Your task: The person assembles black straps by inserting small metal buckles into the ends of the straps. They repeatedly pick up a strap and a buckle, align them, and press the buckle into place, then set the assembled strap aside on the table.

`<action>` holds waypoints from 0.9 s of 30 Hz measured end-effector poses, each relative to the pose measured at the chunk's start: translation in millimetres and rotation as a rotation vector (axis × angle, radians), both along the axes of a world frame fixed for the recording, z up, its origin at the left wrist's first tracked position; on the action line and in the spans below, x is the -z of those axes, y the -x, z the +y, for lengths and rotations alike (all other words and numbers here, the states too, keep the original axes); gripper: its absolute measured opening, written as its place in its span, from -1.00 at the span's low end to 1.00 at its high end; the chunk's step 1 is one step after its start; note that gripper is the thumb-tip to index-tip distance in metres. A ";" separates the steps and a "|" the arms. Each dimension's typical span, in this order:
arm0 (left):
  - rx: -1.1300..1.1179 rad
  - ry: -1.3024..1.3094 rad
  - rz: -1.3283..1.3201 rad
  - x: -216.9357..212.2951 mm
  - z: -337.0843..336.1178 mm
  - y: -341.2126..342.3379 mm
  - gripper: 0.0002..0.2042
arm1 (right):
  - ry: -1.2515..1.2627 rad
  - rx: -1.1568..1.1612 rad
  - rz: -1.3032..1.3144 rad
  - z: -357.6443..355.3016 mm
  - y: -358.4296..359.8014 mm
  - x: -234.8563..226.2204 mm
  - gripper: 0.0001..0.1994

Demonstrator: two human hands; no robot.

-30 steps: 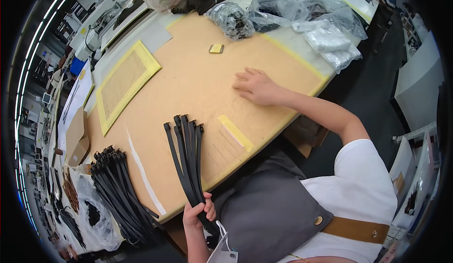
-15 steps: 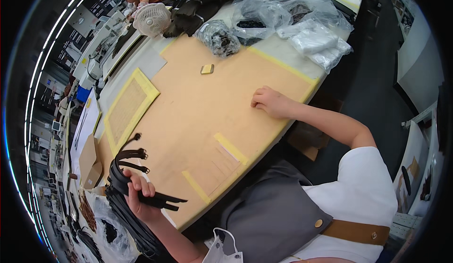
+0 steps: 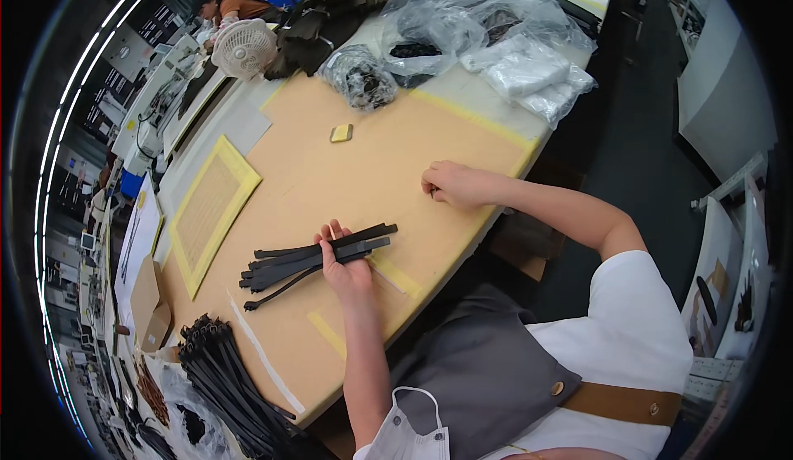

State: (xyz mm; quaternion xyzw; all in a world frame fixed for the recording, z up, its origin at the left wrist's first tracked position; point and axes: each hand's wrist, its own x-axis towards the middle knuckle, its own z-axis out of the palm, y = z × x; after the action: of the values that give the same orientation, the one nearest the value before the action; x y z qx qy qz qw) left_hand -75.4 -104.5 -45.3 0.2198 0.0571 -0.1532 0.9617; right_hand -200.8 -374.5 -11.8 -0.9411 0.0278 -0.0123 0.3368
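Note:
Several black straps (image 3: pixel 281 272) lie across the palm of my left hand (image 3: pixel 347 270), its fingers curled around them, above the middle of the tan tabletop (image 3: pixel 330 187). Their small-ended tips point left, and the flat ends stick out to the right. My right hand (image 3: pixel 456 186) rests farther back near the table's right edge with its fingers curled together. Something small and dark shows at its fingertips, too small to name. A thick pile of similar black straps (image 3: pixel 227 369) lies at the near left corner.
A yellow-taped sheet (image 3: pixel 215 212) lies on the left of the table. Farther back are a small yellow-and-grey block (image 3: pixel 341 133), a bundle in plastic (image 3: pixel 358 76), transparent bags (image 3: pixel 529 72) and a white fan (image 3: pixel 245 49). A person (image 3: pixel 235 6) works beyond the fan.
My left hand has moved right and away from the strap pile, carrying the straps over the tabletop, where they now lie more level. My right hand stays near the same place, its fingers more tucked.

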 end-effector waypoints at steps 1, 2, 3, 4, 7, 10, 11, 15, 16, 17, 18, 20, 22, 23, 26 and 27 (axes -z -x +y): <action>0.012 0.027 -0.015 4.7 -6.1 -9.0 -0.85 | -0.025 0.007 -0.030 -1.6 1.2 7.4 -0.84; 0.016 0.054 -0.032 6.3 -9.9 -17.5 -0.85 | -0.050 0.007 -0.063 -1.2 1.6 12.6 -0.85; 0.013 0.057 -0.020 8.6 -13.9 -24.5 -0.85 | -0.043 0.010 -0.141 0.4 3.4 18.4 -0.86; 0.023 0.060 0.005 8.4 -17.1 -27.4 -0.85 | -0.036 0.008 -0.218 4.3 4.2 23.2 -0.88; 0.056 0.074 0.063 11.8 -21.0 -33.6 -0.84 | 0.018 0.008 -0.328 -6.5 1.2 28.3 -0.94; 0.074 0.100 0.063 15.6 -21.2 -35.1 -0.83 | 0.047 0.084 -0.396 -52.1 -11.7 36.8 -0.97; 0.086 0.114 0.064 18.2 -23.4 -35.5 -0.83 | 0.089 0.096 -0.420 -76.3 -15.6 40.3 -0.97; 0.079 0.129 0.052 22.5 -27.2 -34.9 -0.80 | 0.286 0.218 -0.456 -149.2 -23.3 32.9 -0.95; 0.075 0.121 0.047 21.1 -30.7 -32.9 -0.79 | 0.353 0.259 -0.454 -155.6 -27.1 29.4 -0.94; 0.092 0.134 0.035 21.8 -30.8 -31.8 -0.79 | 0.336 0.272 -0.506 -143.0 -38.2 26.2 -0.92; 0.101 0.146 0.021 22.4 -28.8 -31.6 -0.79 | 0.313 0.279 -0.560 -124.2 -48.3 22.7 -0.90; 0.073 0.079 0.017 12.4 -25.5 -25.7 -0.78 | 0.096 0.196 -0.505 -68.1 -66.5 8.5 -0.83; 0.073 0.081 0.006 10.9 -24.9 -22.7 -0.78 | -0.252 0.024 -0.259 10.2 -84.5 -16.7 -0.72; 0.094 0.076 -0.012 5.5 -28.2 -17.0 -0.78 | -0.250 -0.037 -0.129 31.8 -92.7 -26.2 -0.67; 0.115 0.063 -0.056 5.7 -26.8 -13.4 -0.76 | -0.307 -0.247 0.286 78.7 -120.2 -47.7 -0.57; 0.109 0.043 -0.066 2.1 -24.4 -11.3 -0.75 | -0.367 -0.314 0.460 83.4 -127.2 -52.9 -0.57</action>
State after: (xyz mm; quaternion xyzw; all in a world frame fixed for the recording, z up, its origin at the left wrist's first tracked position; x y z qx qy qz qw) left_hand -64.1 -128.9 -47.5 0.2067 0.0100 -0.1994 0.9578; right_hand -73.6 -291.1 41.1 -0.8355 -0.0406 0.2577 0.4835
